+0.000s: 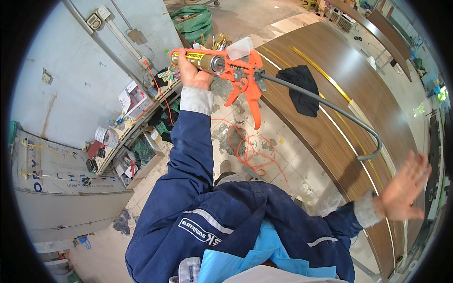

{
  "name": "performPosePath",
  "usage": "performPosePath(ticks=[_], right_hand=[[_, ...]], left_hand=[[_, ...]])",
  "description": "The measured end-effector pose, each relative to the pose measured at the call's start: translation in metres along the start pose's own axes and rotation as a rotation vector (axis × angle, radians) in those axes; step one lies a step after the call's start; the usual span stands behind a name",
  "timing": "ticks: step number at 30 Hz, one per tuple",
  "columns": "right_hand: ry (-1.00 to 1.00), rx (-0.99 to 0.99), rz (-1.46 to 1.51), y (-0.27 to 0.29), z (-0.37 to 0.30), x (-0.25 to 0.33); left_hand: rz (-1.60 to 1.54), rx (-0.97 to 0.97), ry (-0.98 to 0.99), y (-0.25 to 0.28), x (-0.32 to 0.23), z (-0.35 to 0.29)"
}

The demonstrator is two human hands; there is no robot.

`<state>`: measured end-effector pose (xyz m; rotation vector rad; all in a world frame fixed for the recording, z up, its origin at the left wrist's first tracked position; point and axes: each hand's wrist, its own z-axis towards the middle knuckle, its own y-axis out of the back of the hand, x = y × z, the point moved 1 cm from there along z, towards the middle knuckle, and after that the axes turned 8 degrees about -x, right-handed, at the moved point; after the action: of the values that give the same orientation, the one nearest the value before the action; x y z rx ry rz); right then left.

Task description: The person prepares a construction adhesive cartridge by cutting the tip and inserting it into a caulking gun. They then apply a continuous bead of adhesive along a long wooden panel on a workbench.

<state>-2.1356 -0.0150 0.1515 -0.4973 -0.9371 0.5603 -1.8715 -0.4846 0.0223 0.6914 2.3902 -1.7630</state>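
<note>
My left hand (193,75) is raised and wrapped round the front of an orange caulking gun (240,85). A yellow and brown sealant cartridge (207,63) lies in its frame. From the gun's back a long grey push rod (325,101) runs to the right and ends in a hook. The orange handle and trigger hang down with no hand on them. Off to the right, my right hand (406,188) is spread over the brown panel (302,52), holding nothing. A black cloth (298,89) rests on the panel, partly behind the rod.
Yellow strips (321,70) and white strips lie along the panel. An orange cord (250,151) is tangled on the tiled floor. At left, a cluttered shelf unit (137,137) stands along the wall, with a roll of tape (108,137) on it. A green sack (193,26) sits behind.
</note>
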Motion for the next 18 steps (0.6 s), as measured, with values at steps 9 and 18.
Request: performPosePath(ticks=[9, 18], right_hand=[[-0.532, 0.555, 0.002, -0.074, -0.042, -0.047], [-0.357, 1.124, -0.787, -0.048, -0.068, -0.075]], left_hand=[[-0.010, 0.037, -0.058, 0.006, 0.034, 0.021], [0.080, 0.182, -0.180, 0.013, 0.006, -0.016]])
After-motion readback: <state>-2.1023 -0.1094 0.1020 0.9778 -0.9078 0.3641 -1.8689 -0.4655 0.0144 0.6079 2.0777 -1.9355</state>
